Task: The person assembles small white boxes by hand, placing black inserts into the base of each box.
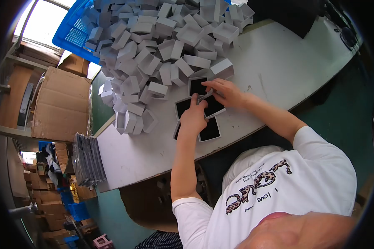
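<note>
Several small white open boxes with black inserts stand grouped on the table in front of me. My right hand reaches over the group from the right, its fingertips on the black insert of the farthest box. My left hand lies over the middle of the group, with index finger stretched out and thumb apart, touching the boxes. Beneath the hands, a left box and a middle box are partly covered. A near box shows its black insert; another box is mostly hidden by my left wrist.
A large heap of empty white boxes spreads over the white table, spilling from a blue basket. Plastic-wrapped dark sheets stand at the table's left end, near a cardboard box. A black object sits at the far right.
</note>
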### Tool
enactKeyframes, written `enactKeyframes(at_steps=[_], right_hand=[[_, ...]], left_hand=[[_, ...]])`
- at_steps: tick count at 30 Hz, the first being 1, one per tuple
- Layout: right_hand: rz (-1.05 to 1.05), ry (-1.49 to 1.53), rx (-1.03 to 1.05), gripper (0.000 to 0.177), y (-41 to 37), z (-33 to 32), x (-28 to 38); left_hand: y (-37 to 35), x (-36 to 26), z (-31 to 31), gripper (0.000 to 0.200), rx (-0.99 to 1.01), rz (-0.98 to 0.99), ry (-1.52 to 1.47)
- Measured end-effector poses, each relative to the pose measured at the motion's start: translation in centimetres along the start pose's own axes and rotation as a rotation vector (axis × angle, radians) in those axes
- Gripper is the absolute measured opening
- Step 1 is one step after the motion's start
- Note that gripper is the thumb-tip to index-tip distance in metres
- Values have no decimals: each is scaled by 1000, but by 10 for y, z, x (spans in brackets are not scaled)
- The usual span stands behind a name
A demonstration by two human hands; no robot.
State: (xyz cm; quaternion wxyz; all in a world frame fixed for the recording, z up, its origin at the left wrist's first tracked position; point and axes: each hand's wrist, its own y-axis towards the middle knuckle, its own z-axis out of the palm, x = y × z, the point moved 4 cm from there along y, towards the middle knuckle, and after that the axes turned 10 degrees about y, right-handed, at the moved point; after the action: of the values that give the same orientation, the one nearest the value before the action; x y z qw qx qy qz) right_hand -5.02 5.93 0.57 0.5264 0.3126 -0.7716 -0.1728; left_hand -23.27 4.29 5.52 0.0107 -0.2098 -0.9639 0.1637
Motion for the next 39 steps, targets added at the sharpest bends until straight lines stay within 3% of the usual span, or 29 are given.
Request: enactKeyframes(at_steps=[2, 6, 11, 15, 18, 21, 23, 27, 28, 30, 34, 36, 39], right_hand=[[-76, -29, -48, 61, 9, -8, -1], [-4, 10, -95, 56, 7, -13, -13], [81, 67, -62, 56, 7, -17, -14], [66, 76, -52, 53, 9, -10, -19], [65, 53, -48, 49, 7, -6, -20], [-40, -26, -38, 45, 12, -11, -1], [-123, -104, -1, 44, 18, -25, 25], [-227, -289, -12, 44, 18, -87, 41], [-141, -311, -23, 48, 12, -110, 26], [11, -421, -111, 54, -3, -165, 2], [10, -893, -476, 74, -41, -310, -33], [111, -1047, -682, 82, -63, -390, -50], [221, -1232, -849, 89, -84, -479, -68]], left_hand=[[-6, 7, -3, 46, -2, -41, 6], [-63, 33, 9, 37, 10, -177, -35], [-190, 89, 42, 41, -7, -425, -80], [-293, 117, 76, 36, 50, -752, -92], [-356, 136, 135, 41, 25, -819, -69], [-366, 135, 163, 55, 222, -997, -105], [-361, 136, 174, 55, 156, -1049, -101], [-320, 119, 160, 40, -145, -797, -108], [-307, 110, 152, 32, -292, -682, -32], [-282, 99, 138, 30, -309, -672, -127], [-241, 75, 113, 23, -440, -506, -95], [-224, 64, 100, 17, -557, -376, 22], [-196, 51, 77, 14, -565, -285, 25]])
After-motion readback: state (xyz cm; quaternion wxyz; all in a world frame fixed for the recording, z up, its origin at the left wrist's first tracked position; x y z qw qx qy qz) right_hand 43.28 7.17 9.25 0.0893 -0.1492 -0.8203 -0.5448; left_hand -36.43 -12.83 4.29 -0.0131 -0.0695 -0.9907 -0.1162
